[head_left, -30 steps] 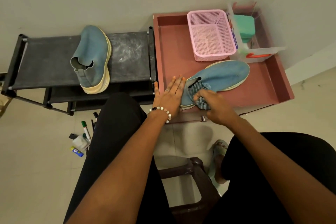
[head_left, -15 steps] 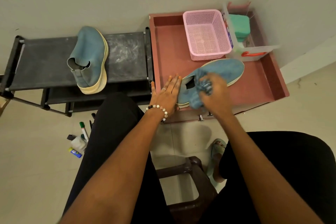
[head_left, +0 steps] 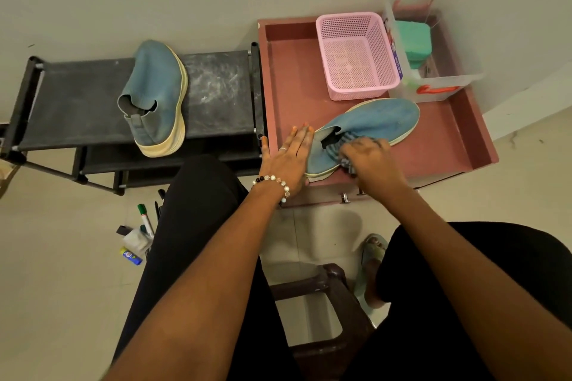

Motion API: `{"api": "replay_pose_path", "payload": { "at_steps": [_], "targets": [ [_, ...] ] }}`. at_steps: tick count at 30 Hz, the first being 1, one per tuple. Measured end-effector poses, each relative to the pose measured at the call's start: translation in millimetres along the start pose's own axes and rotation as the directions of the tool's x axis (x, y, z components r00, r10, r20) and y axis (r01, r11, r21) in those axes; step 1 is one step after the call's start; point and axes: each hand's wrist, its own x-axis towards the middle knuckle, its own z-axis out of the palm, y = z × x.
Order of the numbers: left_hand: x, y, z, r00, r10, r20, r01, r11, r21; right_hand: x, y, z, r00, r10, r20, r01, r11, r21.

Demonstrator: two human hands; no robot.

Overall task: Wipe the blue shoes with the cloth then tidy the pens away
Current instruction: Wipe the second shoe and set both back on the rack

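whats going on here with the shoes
A seated person is cleaning a blue shoe that lies in a reddish tray. The left hand rests flat against its heel end while the right hand grips a striped cloth at the shoe's opening. The other blue shoe sits on the black rack, and the pens lie on the floor.

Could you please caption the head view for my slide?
Right hand wipes blue shoe with cloth; left hand steadies it.
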Motion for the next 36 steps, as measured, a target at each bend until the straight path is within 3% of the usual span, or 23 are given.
{"api": "replay_pose_path", "payload": {
  "at_steps": [4, 7, 10, 13, 16, 18, 20, 22, 24, 28, 31, 34, 36],
  "targets": [
    [0, 0, 2, 1.000, -0.010, -0.005, 0.010, 1.000, 0.002, 19, -23, -13, 0.966, 0.252, 0.049, -0.247, 0.964, -0.094],
    [1, 0, 2, 1.000, -0.012, -0.017, 0.012, 1.000, 0.009, 18, -80, -9, 0.913, 0.404, 0.059, -0.407, 0.911, 0.070],
    [0, 0, 0, 1.000, -0.007, -0.002, 0.007, 1.000, 0.010, 6, -101, -5, 0.912, 0.405, 0.068, -0.404, 0.854, 0.329],
    [-1, 1, -2, 1.000, -0.003, -0.003, 0.003, 1.000, -0.014, -13, -69, -6, 0.972, 0.223, 0.070, -0.230, 0.863, 0.449],
    [0, 1, 1, 1.000, -0.003, -0.005, 0.003, 1.000, 0.000, -17, -30, -9, 0.993, 0.031, 0.111, -0.061, 0.959, 0.278],
    [1, 1, 0, 1.000, -0.009, 0.007, 0.009, 1.000, -0.002, -5, -16, -9, 0.992, 0.066, 0.112, -0.081, 0.988, 0.133],
    [0, 1, -1, 1.000, -0.012, 0.014, 0.013, 1.000, -0.014, 6, -18, -8, 0.976, 0.199, 0.090, -0.203, 0.979, 0.032],
    [-1, 2, -1, 1.000, -0.013, 0.003, 0.013, 1.000, -0.006, 14, -39, -3, 0.950, 0.309, 0.049, -0.311, 0.950, 0.034],
    [-1, 1, 0, 1.000, -0.011, -0.015, 0.011, 1.000, -0.007, 13, -68, 4, 0.939, 0.343, 0.030, -0.343, 0.926, 0.158],
    [-2, 1, -2, 1.000, 0.000, -0.006, 0.000, 1.000, -0.005, -5, -66, 4, 0.971, 0.230, 0.071, -0.239, 0.883, 0.405],
    [-1, 2, -1, 1.000, 0.000, 0.005, 0.000, 1.000, -0.008, -7, -27, -1, 0.990, 0.114, 0.086, -0.130, 0.968, 0.214],
    [0, 1, 0, 1.000, -0.012, 0.009, 0.012, 1.000, -0.008, 6, -12, -5, 0.967, 0.245, 0.070, -0.247, 0.969, 0.016],
    [-1, 1, -1, 1.000, -0.014, 0.006, 0.014, 1.000, -0.002, 13, -28, -4, 0.940, 0.341, 0.033, -0.341, 0.940, -0.003]
  ]
}}
